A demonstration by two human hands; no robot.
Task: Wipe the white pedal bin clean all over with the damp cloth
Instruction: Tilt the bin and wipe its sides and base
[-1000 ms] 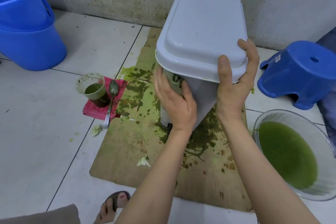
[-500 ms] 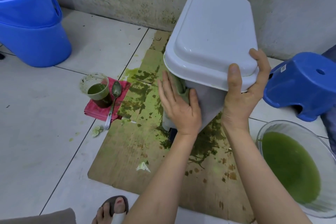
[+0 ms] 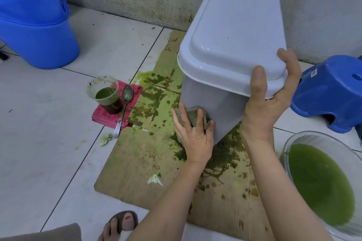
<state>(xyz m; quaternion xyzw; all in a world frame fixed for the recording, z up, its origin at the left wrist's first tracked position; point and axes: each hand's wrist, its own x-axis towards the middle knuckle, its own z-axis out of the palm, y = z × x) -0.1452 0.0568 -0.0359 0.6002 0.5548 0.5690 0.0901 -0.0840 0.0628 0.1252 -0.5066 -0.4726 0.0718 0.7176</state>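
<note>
The white pedal bin (image 3: 233, 45) stands tilted toward me on a stained cardboard sheet (image 3: 137, 162), lid closed. My right hand (image 3: 266, 103) grips the near right corner of the lid rim, thumb on top and fingers around the side. My left hand (image 3: 194, 133) presses a folded, green-stained damp cloth (image 3: 193, 116) against the lower part of the bin's front left wall. The bin's base and pedal are hidden behind my left hand.
Two stacked blue buckets (image 3: 33, 19) stand at the far left. A plastic cup of green liquid (image 3: 106, 94) and a spoon (image 3: 123, 107) rest on a pink cloth (image 3: 109, 117). A blue stool (image 3: 331, 92) and a glass bowl of green liquid (image 3: 321, 182) sit right. My sandalled foot (image 3: 121, 223) is near.
My left hand has slid the cloth down the bin's front wall from just under the lid rim to the lower part. My right hand keeps its hold on the lid rim.
</note>
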